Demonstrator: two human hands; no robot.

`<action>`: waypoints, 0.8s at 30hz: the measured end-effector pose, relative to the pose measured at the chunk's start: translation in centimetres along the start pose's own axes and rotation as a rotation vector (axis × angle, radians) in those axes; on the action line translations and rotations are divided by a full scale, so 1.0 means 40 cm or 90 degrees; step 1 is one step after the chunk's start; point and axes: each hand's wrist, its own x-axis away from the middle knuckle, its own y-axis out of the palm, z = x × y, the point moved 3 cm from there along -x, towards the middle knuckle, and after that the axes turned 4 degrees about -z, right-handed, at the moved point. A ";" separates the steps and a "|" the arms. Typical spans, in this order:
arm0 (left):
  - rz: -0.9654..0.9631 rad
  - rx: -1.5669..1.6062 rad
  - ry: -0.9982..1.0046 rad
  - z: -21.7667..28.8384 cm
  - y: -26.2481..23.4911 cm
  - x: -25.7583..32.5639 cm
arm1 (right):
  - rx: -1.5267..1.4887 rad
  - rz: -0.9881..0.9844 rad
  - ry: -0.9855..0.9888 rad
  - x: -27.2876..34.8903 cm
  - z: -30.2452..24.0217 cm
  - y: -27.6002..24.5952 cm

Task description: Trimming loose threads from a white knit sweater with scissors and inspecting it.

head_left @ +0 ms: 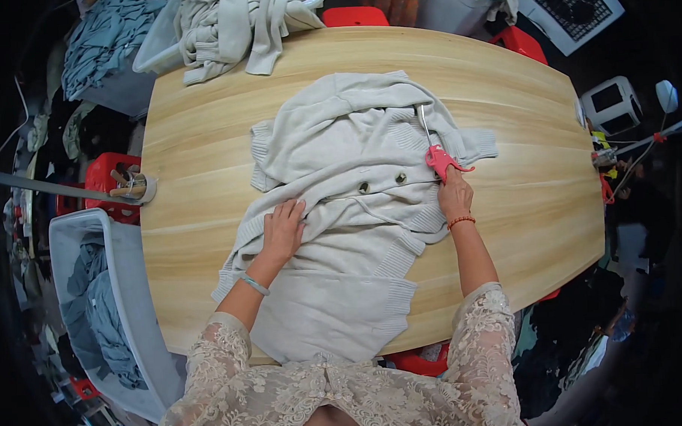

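A pale grey knitted cardigan with dark buttons lies spread and partly folded across the wooden table. My left hand rests flat on its lower middle, fingers apart. My right hand grips a pink-handled tool with a thin metal shaft that points up over the cardigan's right sleeve. The tool's tip lies against the knit near the shoulder.
A heap of similar pale knitwear sits at the table's far left edge. A grey bin of blue-grey garments stands at my left. Red stools are behind the table, and a roll of tape sits at its left edge.
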 end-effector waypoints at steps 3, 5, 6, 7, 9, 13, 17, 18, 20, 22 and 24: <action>0.036 -0.015 0.001 -0.023 0.004 0.004 | -0.012 -0.013 -0.020 -0.025 -0.006 0.019; 0.046 -0.023 -0.002 -0.032 0.000 -0.001 | -0.049 -0.030 0.030 -0.029 0.007 0.005; 0.052 -0.039 0.004 -0.037 -0.011 -0.009 | -0.077 -0.026 0.031 -0.024 0.016 -0.013; 0.058 -0.055 0.012 -0.038 -0.019 -0.014 | -0.078 -0.030 0.029 -0.017 0.026 -0.027; 0.088 -0.037 0.017 -0.032 -0.043 -0.026 | -0.078 -0.033 0.033 0.003 0.056 -0.066; 0.095 0.378 -0.070 -0.129 -0.121 -0.018 | -0.173 -0.010 -0.075 0.080 0.039 -0.194; 0.006 0.621 -0.076 -0.151 -0.300 0.030 | -0.238 -0.056 -0.141 0.253 0.008 -0.355; -0.055 0.598 -0.124 -0.172 -0.321 0.057 | -0.240 -0.068 -0.169 0.307 -0.025 -0.387; -0.160 0.429 -0.108 -0.180 -0.358 0.112 | -0.216 -0.188 -0.178 0.429 -0.066 -0.410; -0.189 0.312 -0.082 -0.181 -0.370 0.169 | -0.175 -0.293 -0.202 0.550 -0.122 -0.379; -0.187 0.020 0.066 -0.199 -0.332 0.236 | -0.074 -0.380 -0.166 0.667 -0.149 -0.304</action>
